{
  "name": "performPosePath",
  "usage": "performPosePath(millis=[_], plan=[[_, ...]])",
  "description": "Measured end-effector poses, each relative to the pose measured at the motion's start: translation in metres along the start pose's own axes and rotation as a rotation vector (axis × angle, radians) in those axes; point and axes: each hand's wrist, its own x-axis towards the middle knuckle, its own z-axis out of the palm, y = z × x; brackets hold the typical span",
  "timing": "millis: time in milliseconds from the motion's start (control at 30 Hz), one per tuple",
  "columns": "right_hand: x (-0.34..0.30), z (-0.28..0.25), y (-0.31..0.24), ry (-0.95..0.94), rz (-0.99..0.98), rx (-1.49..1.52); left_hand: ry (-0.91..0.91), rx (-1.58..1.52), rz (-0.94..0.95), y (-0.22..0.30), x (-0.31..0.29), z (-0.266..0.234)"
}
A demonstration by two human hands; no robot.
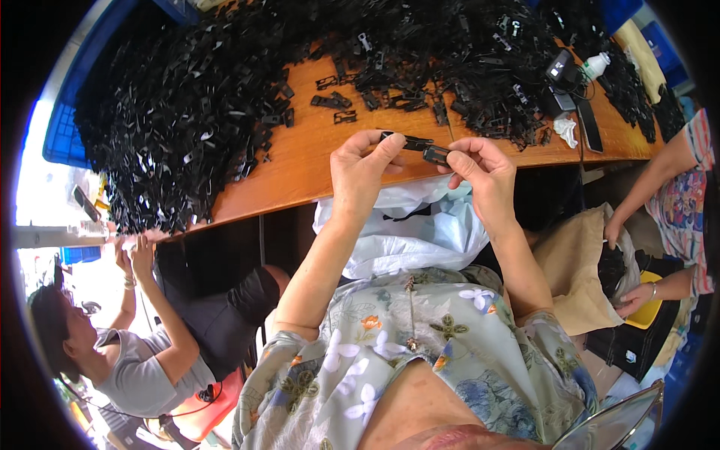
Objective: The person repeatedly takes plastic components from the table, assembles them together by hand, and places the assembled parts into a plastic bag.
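Above the near edge of the wooden table, my left hand (pixel 358 172) pinches a slim black plastic piece (pixel 417 142) between thumb and fingers. A second black plastic piece (pixel 436 155), shorter and blocky, sits in the closed fingertips of my right hand (pixel 487 176). The two pieces meet or overlap between my hands; whether they are joined I cannot tell. Below my hands, a white plastic bag (pixel 375 244) lies open at the table edge, with something dark inside. Several loose black pieces (pixel 330 100) are scattered on the wood just beyond.
Big heaps of black plastic parts (pixel 172 112) cover the table (pixel 259 187). At the right stand a white bottle (pixel 596 66) and a dark phone-like slab (pixel 589 126). A seated person (pixel 150 360) works at the left; another person's hands hold a tan sack (pixel 577 277) at the right.
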Motion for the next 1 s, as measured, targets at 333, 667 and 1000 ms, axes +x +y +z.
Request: performPosePath(millis=[333,667,1000], plan=[[-0.013,0.022,0.005,-0.046,-0.117,-0.172,-0.037,-0.088,-0.116,-0.005,-0.027,-0.005],[-0.014,0.018,0.008,-0.085,-0.126,-0.236,-0.107,0.376,0.05,0.002,-0.037,0.0],[-0.017,0.003,-0.006,-0.225,-0.303,-0.625,-0.164,0.124,0.014,-0.024,-0.05,-0.016]])
